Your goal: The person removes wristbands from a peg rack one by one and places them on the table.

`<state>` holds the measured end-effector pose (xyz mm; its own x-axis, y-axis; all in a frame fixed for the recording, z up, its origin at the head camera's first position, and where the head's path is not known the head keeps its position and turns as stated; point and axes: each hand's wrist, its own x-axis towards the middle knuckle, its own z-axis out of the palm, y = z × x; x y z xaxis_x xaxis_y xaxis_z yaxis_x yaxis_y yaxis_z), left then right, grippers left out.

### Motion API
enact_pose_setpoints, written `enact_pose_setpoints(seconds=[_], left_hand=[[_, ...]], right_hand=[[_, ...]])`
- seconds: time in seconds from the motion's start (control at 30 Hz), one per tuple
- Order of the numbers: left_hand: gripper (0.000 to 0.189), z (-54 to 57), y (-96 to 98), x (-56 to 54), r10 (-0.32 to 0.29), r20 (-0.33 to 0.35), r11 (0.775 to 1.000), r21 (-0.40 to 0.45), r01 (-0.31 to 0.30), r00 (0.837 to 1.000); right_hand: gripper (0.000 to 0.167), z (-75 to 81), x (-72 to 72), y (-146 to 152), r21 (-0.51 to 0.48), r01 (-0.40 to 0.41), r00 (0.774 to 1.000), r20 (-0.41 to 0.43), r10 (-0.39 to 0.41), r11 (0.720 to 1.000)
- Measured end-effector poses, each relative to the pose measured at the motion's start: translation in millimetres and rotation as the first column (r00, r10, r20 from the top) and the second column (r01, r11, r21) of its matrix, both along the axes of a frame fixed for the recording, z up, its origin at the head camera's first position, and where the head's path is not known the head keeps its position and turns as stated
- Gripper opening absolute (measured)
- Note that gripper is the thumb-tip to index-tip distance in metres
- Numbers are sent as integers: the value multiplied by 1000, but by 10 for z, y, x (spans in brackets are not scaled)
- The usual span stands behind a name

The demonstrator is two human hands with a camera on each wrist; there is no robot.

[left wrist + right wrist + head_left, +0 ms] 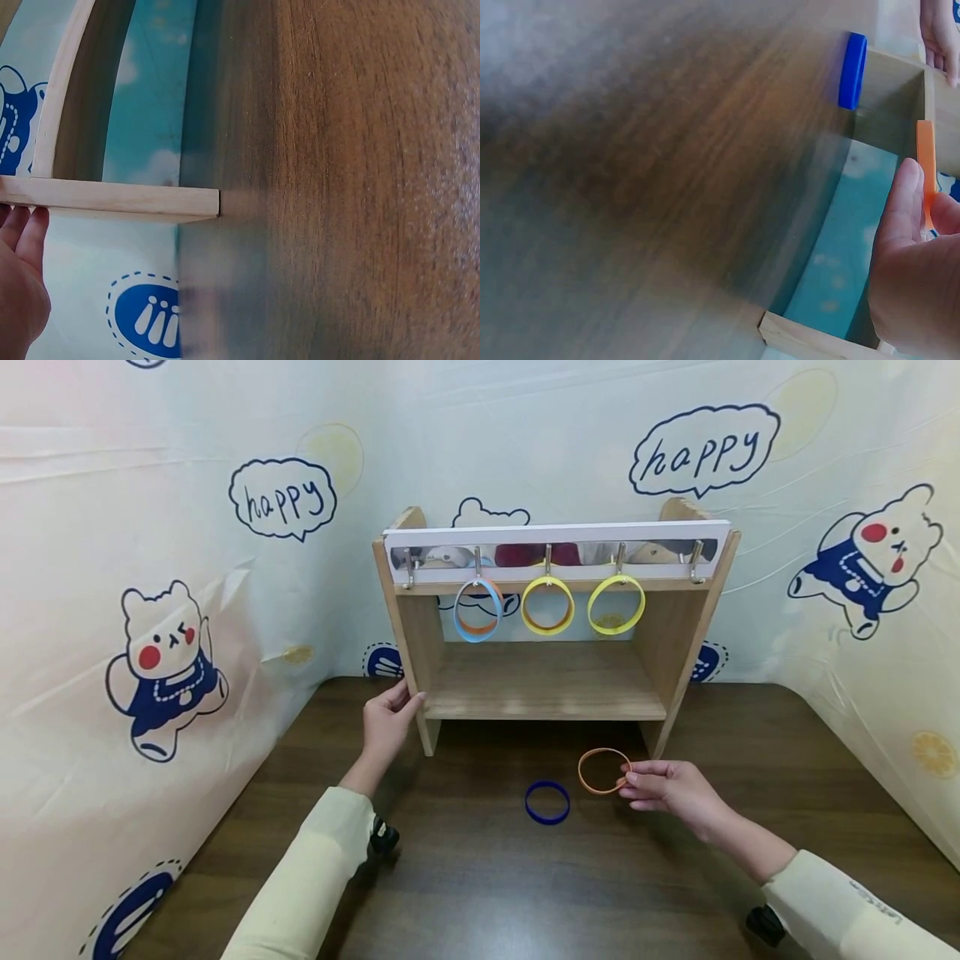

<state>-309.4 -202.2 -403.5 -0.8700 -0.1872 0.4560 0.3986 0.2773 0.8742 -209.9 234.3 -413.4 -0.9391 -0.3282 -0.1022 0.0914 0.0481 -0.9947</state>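
My right hand (678,789) pinches the right edge of a thin orange silicone wristband (581,770), held near the rack's right foot. The same wristband (925,142) shows edge-on between thumb and fingers in the right wrist view. A dark blue wristband (547,820) lies on the table, left of the orange one. At the left side panel of a wooden rack (547,681), my left hand (386,722) holds the panel's front edge, thumb in front and fingers against the outer face. In the left wrist view those fingers (31,236) touch the panel; the thumb is hidden there.
On the rack's front rail (510,537) are several metal hooks. A blue-and-orange wristband (457,618), a yellow-and-orange one (527,618) and a yellow one (591,617) hang from the middle hooks; both end hooks are bare. Patterned cloth (300,585) surrounds the brown table (480,893).
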Motion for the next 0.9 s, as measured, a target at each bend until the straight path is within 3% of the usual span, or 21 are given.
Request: enact_pose_setpoints(seconds=[0.2, 0.43, 0.9], left_hand=[[42, 31, 15, 26, -20, 4, 1000, 16, 19, 1000], [40, 273, 131, 268, -17, -9, 1000, -22, 17, 1000], [40, 272, 126, 268, -22, -11, 999, -33, 21, 1000]], right_hand=[[47, -32, 29, -27, 9, -16, 1000, 23, 16, 1000], [45, -64, 32, -48, 23, -25, 998, 52, 24, 999], [47, -151, 27, -38, 25, -20, 994, 109, 17, 999]])
